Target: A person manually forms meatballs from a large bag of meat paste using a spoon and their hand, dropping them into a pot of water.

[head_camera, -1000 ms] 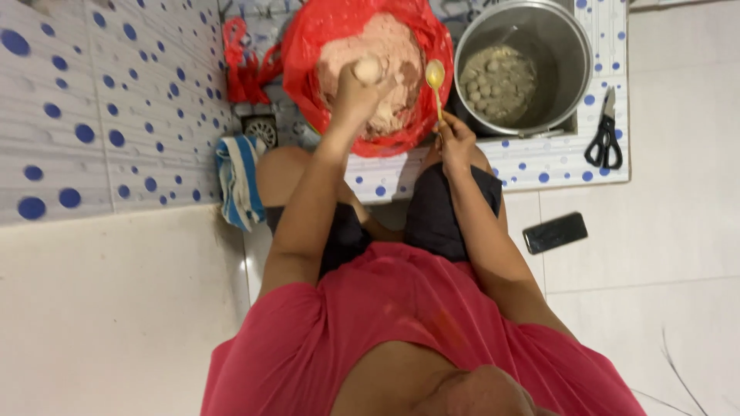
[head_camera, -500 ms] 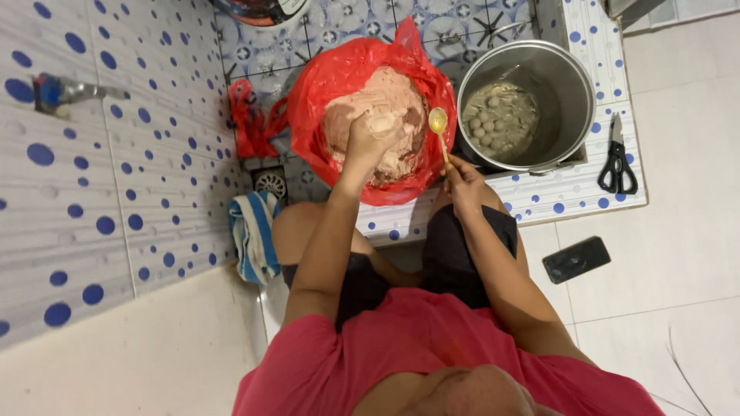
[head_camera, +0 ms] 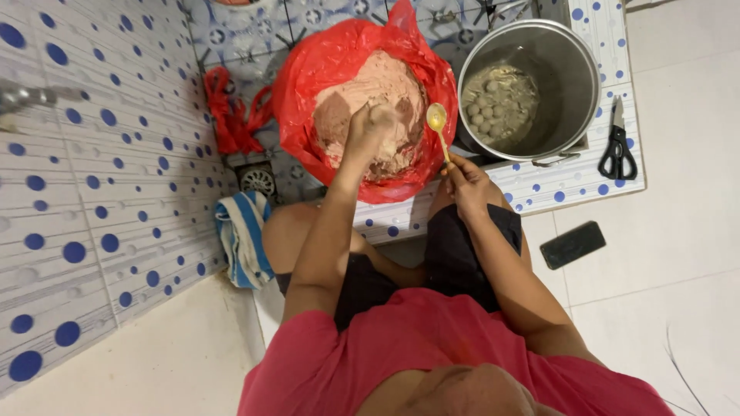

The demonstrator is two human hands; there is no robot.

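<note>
While left hand (head_camera: 370, 127) squeezes pink paste (head_camera: 385, 85), right hand (head_camera: 465, 181) grip clamped on spoon (head_camera: 439, 127) alongside

At frame centre the way is blocked by the red bag of paste (head_camera: 324, 69) and, just right of it, the steel pot (head_camera: 574, 77). Open floor is left at lower right, beyond the scissors (head_camera: 617, 142) and phone (head_camera: 572, 245).

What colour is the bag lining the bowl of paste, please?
The bag is bright red, seen in the head view.

Left hand (head_camera: 368, 127) squeezes paste (head_camera: 385, 85); right hand (head_camera: 465, 182) holds spoon (head_camera: 438, 123).
</note>
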